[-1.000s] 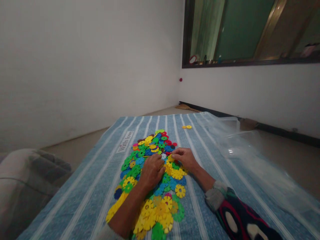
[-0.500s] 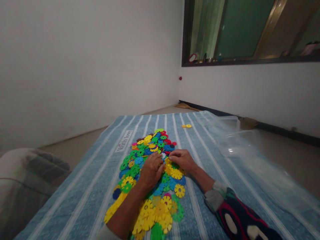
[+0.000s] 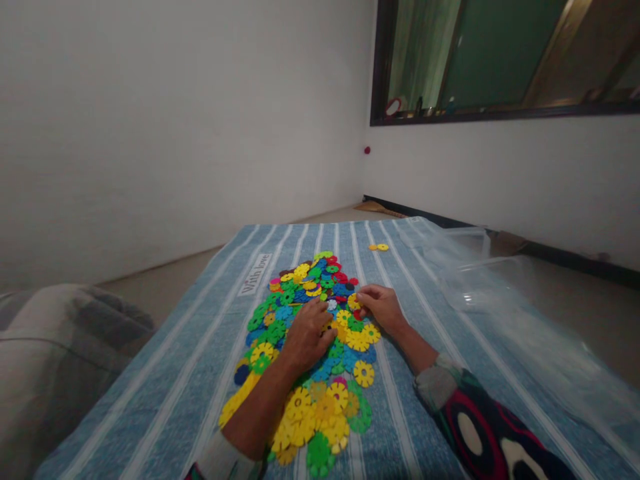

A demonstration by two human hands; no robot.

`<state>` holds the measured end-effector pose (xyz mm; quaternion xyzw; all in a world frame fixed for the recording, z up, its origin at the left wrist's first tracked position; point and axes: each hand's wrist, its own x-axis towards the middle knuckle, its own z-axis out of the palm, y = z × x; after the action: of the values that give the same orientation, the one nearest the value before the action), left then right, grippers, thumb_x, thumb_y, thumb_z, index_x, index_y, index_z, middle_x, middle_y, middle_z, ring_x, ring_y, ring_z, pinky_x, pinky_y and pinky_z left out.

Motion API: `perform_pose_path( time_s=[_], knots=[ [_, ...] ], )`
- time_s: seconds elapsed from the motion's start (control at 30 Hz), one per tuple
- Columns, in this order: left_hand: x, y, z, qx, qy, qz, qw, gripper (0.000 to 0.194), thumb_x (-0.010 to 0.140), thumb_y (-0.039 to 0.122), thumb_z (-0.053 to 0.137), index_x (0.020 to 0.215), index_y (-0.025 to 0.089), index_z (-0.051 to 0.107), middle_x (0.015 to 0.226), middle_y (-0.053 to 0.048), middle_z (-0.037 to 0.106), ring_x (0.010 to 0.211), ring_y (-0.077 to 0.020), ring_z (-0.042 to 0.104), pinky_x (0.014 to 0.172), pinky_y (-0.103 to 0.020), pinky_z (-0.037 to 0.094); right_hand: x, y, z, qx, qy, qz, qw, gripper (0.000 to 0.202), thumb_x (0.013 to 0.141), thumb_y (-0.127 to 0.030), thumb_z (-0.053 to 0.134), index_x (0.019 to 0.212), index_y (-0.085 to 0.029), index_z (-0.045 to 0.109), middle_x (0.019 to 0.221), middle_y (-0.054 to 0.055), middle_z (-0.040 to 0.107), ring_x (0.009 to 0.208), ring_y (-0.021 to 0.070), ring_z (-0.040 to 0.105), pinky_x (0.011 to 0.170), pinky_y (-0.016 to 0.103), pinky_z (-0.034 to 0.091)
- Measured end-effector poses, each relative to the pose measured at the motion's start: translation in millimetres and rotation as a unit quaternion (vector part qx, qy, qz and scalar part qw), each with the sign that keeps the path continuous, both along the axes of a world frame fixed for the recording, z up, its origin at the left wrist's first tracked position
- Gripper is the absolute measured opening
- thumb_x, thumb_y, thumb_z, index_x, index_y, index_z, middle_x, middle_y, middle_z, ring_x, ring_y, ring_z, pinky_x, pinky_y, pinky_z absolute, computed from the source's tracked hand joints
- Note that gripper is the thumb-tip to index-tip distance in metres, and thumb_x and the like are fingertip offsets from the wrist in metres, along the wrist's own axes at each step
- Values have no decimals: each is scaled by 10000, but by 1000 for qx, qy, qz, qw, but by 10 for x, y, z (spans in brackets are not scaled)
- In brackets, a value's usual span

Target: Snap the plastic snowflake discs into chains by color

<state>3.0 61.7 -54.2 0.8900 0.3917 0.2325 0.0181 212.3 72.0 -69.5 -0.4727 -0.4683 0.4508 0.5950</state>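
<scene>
A long heap of plastic snowflake discs (image 3: 300, 417), notched at the rim and mostly yellow, green and blue, lies on the striped cloth. My left hand (image 3: 306, 337) rests over the middle of the heap, its fingers curled together; whatever they hold, if anything, is hidden. At the heap's right edge my right hand (image 3: 385, 308) pinches a yellow snowflake disc (image 3: 354, 301) between thumb and fingers. A white disc (image 3: 331, 305) lies between the two hands. Closer to me, another yellow disc (image 3: 363, 374) sits at the heap's right side.
Blue-and-white striped cloth (image 3: 175, 373) covers the table. Two yellow discs (image 3: 382, 247) lie apart near the far edge. Clear plastic containers (image 3: 483, 287) stand on the right, with clear plastic sheeting (image 3: 555, 360) beside them. Grey fabric (image 3: 65, 347) is bunched at the left.
My right hand has moved away from my left, to the right, and a yellow disc now shows at its fingertips. My left hand stays over the heap. The view has shifted slightly.
</scene>
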Motion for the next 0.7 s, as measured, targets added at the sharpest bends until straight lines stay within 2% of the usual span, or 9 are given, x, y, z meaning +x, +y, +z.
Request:
perform_pose_path(
  time_s=[0.13,0.33,0.53,0.7],
  knots=[
    [2,-10,-21,3,5,-8,1000,164,809,278,598,917,183,676,1229,-132,629,1258,-322,491,1084,-522,386,23,6,-20,-3,9,-14,1000,291,609,-420,734,699,-156,656,533,-21,617,412,109,557,399,204,419],
    [-15,10,-71,2,-12,-7,1000,240,806,274,595,1012,173,666,1245,-148,622,1272,-327,482,1099,-536,364,41,13,-28,-10,24,-23,999,322,579,-437,755,691,-153,651,506,-19,614,398,110,560,392,201,433],
    [-59,41,-26,-13,3,-9,1000,244,802,290,599,999,161,662,1266,-156,609,1283,-325,476,1121,-533,335,37,9,-27,-11,23,-25,999,303,575,-432,749,672,-163,646,501,-23,616,393,103,557,381,193,427],
    [-70,60,-67,-19,-14,3,1000,226,776,282,623,980,184,642,1280,-139,604,1295,-322,463,1110,-543,342,45,15,-52,-11,16,-20,1000,333,577,-462,753,684,-163,652,513,-16,627,403,110,561,387,204,431]
  ],
)
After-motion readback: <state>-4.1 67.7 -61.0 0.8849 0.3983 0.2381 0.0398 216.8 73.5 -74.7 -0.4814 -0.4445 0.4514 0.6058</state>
